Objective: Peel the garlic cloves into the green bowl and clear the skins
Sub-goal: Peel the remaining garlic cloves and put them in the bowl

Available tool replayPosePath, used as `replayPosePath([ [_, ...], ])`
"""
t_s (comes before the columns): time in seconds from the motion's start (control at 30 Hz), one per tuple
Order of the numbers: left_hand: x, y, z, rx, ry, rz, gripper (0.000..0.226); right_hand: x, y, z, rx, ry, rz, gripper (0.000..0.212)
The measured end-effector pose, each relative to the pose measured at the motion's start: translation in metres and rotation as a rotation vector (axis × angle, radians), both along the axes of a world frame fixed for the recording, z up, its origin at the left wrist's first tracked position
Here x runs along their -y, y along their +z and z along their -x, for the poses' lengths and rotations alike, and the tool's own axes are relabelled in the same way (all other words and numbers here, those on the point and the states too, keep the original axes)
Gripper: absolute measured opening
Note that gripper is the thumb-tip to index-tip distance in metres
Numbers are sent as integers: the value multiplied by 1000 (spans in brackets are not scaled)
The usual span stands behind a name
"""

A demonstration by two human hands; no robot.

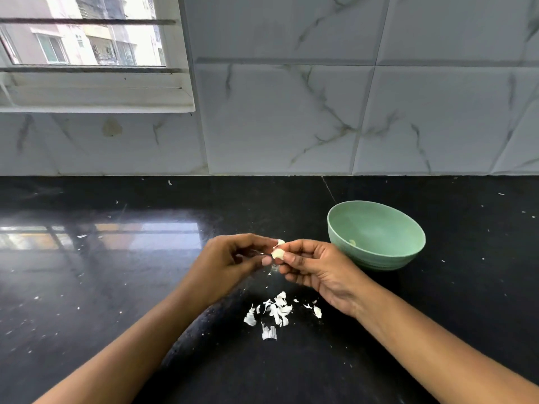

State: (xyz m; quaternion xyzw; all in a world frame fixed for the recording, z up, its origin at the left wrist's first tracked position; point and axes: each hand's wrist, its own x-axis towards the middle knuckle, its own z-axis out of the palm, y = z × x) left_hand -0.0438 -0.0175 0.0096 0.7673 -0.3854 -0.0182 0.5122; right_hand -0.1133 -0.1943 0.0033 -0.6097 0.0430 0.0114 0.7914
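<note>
A wall of white marbled tiles (291,112) fills the upper view, and below it runs the glossy black desk (87,287), flecked with tiny white specks and mirroring the window (87,39) that sits at the upper left. Two bare forearms reach in from the bottom edge and meet near the middle. To the right of them, resting on the desk, stands the green bowl (373,258), upright, with one small pale peeled clove (352,242) lying low inside it. The left grip (227,263), a bare hand with fingers curled, and the right grip (318,272), likewise curled, come together fingertip to fingertip, both held above the desk just left of the bowl. Each pinches the same garlic clove (277,253) between thumb and fingers, so both grips are closed on it. A curl of loosened skin (280,242) stands up from the clove's top. Directly below the hands, nearer the person, a loose heap of white skins (277,312) lies on the desk, with a few scraps strayed to its right.
</note>
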Motion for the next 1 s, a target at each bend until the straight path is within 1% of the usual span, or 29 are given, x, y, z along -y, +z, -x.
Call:
replayPosePath([
  [0.07,3,0,3,-138,-6,119,22,-3,4,2,-31,33,-52,21],
  [0.13,4,-1,4,-206,-13,177,22,-5,7,4,-56,46,-56,18],
  [0.23,7,-4,6,-283,-33,197,25,-5,7,5,-69,39,-77,10],
  [0.33,8,-6,6,-310,-37,201,27,-5,9,6,-65,47,-76,5],
  [0.43,7,-7,6,-351,-29,229,20,-5,10,8,-65,64,-37,2],
  [0.5,7,-7,7,-404,-29,248,15,-4,11,8,-52,53,45,4],
  [0.57,8,-7,7,-438,-33,250,15,-3,13,9,-20,26,183,7],
  [0.63,8,-7,7,-482,-13,263,15,0,13,8,32,-13,371,10],
  [0.7,9,-5,6,-554,14,289,19,5,15,8,93,-45,568,8],
  [0.73,9,-5,5,-582,24,295,20,7,17,8,111,-40,652,7],
  [0.83,9,-4,5,-612,35,285,22,13,24,11,113,75,876,18],
  [0.9,8,-3,5,-613,36,270,22,12,26,14,132,121,938,18],
  [1.0,9,-3,6,-618,29,259,24,9,25,15,179,87,929,6],
])
